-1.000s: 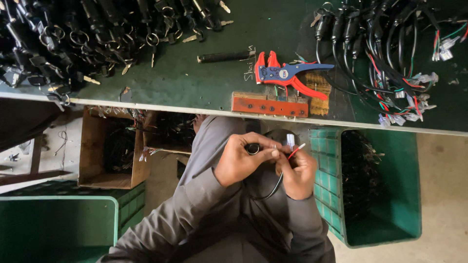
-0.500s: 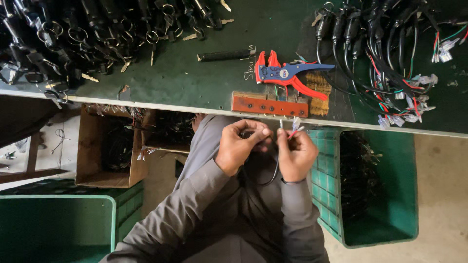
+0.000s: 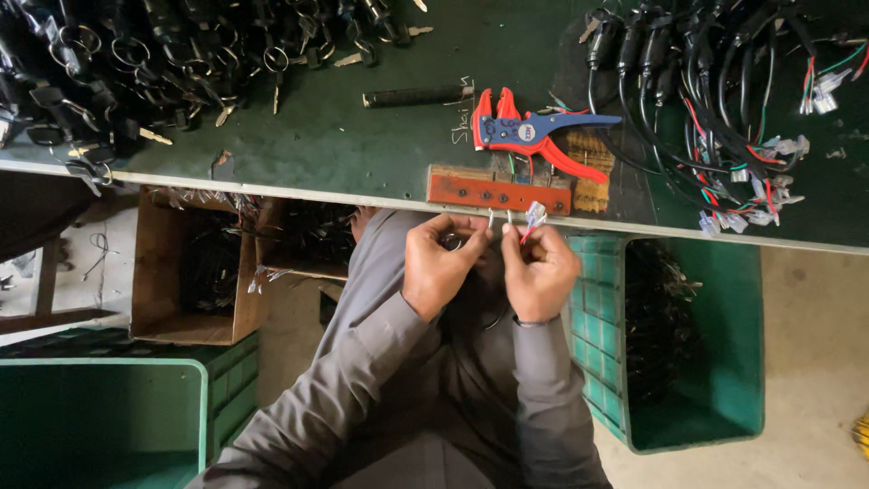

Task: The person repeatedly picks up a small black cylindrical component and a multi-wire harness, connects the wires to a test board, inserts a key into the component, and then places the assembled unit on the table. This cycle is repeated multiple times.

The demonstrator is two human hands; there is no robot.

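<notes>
Both my hands have risen from my lap to the table (image 3: pixel 362 154) edge. Left hand (image 3: pixel 441 269) and right hand (image 3: pixel 540 269), close together, pinch thin wires (image 3: pixel 534 217) just below the red block (image 3: pixel 498 190); work proceeds.

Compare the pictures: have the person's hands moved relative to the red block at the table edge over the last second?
Yes. The left hand and right hand have risen toward the table edge, and now sit just below the red block.

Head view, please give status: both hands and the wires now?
Left hand and right hand both pinch thin wires at table edge. Red fixture block just above. Nothing blocks them.
</notes>
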